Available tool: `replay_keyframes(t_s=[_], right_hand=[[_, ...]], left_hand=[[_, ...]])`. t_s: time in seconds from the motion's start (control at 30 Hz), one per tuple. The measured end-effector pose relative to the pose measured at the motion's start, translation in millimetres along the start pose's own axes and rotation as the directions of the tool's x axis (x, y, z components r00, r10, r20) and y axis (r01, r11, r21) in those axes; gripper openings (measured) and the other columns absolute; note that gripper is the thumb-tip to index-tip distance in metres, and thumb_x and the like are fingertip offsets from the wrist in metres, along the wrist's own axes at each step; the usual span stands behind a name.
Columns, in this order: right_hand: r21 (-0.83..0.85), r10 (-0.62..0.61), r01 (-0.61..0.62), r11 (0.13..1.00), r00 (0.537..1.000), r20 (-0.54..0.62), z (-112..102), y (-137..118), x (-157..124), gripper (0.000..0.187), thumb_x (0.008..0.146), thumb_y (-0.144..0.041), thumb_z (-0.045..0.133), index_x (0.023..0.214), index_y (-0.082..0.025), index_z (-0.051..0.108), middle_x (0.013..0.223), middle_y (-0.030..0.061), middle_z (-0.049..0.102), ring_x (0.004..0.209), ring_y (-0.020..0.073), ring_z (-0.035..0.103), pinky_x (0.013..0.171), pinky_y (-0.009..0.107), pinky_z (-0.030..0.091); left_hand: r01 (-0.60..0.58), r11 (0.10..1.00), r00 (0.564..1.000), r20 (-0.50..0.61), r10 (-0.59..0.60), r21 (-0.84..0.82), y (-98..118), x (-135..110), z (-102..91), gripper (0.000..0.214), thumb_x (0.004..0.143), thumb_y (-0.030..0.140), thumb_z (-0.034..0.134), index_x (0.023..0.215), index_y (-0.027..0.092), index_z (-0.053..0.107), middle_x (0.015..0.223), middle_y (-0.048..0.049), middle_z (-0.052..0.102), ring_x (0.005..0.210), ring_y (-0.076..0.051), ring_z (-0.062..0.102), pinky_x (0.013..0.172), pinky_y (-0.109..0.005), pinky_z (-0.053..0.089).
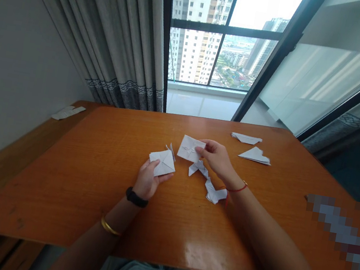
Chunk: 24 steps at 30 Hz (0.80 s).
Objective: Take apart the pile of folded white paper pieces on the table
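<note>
My left hand [147, 179] is closed around a folded white paper piece [163, 161], held just above the wooden table [95, 185]. My right hand [218, 158] pinches the right edge of a second folded white paper square [189, 148], lifted a little above the table's middle. Below my right hand lie two small folded paper shapes, one [199, 168] near the fingers and one [214, 193] by my wrist. A black band sits on my left wrist and a red string on my right.
Two more folded paper pieces lie at the table's far right, one [246, 138] near the far edge and one [255, 155] closer. A paper strip [68, 112] rests on the ledge at left. Curtains [121, 33] and a window [222, 45] stand behind.
</note>
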State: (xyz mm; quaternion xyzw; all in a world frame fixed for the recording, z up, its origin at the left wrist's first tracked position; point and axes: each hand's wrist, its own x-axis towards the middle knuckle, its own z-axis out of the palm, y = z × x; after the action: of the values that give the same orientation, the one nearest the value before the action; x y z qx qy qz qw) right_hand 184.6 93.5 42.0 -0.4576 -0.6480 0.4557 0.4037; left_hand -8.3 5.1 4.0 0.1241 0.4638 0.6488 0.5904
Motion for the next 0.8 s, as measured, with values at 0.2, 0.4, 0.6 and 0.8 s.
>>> replay_keyframes(t_s=[0.2,0.4,0.6,0.8], right_hand=[[0.183,0.105,-0.168,0.969,0.944,0.313,14,-11,-22,0.038,0.067,-0.032,0.074,0.098,-0.014,0.062,0.069,-0.0010,0.063,0.058,0.0106,0.055,0.055,0.024,0.045],[-0.106,-0.301,0.303,0.947,0.953,0.030,18,-6,-37,0.015,0.083,-0.029,0.058,0.091,-0.020,0.066,0.092,0.0067,0.068,0.083,0.0189,0.063,0.075,0.035,0.051],[-0.500,-0.539,0.675,0.543,0.737,0.409,30,21,-63,0.026,0.090,-0.021,0.047,0.107,-0.024,0.066,0.116,0.0075,0.065,0.104,0.0219,0.057,0.090,0.041,0.043],[-0.496,-0.528,0.705,0.507,0.709,0.468,36,24,-66,0.029,0.088,-0.020,0.049,0.113,-0.025,0.064,0.121,0.0075,0.062,0.111,0.0245,0.052,0.094,0.044,0.040]], left_hand=[[0.120,0.987,0.970,0.200,-0.138,0.103,-7,-11,4.3,0.030,0.084,0.019,0.052,0.113,0.015,0.059,0.105,-0.0145,0.069,0.085,-0.025,0.068,0.067,-0.043,0.059],[0.232,0.971,0.951,0.198,-0.238,0.053,-8,-10,3.6,0.031,0.087,0.023,0.048,0.113,0.013,0.060,0.107,-0.0151,0.068,0.084,-0.024,0.067,0.067,-0.040,0.058],[0.228,0.973,0.947,0.242,-0.212,-0.041,-7,-7,3.4,0.041,0.094,0.037,0.036,0.116,0.013,0.061,0.110,-0.0139,0.068,0.085,-0.022,0.066,0.075,-0.040,0.056],[0.134,0.991,0.966,0.223,-0.131,0.005,-10,-9,2.7,0.031,0.091,0.037,0.049,0.111,0.016,0.061,0.106,-0.0113,0.068,0.081,-0.019,0.065,0.074,-0.038,0.056]])
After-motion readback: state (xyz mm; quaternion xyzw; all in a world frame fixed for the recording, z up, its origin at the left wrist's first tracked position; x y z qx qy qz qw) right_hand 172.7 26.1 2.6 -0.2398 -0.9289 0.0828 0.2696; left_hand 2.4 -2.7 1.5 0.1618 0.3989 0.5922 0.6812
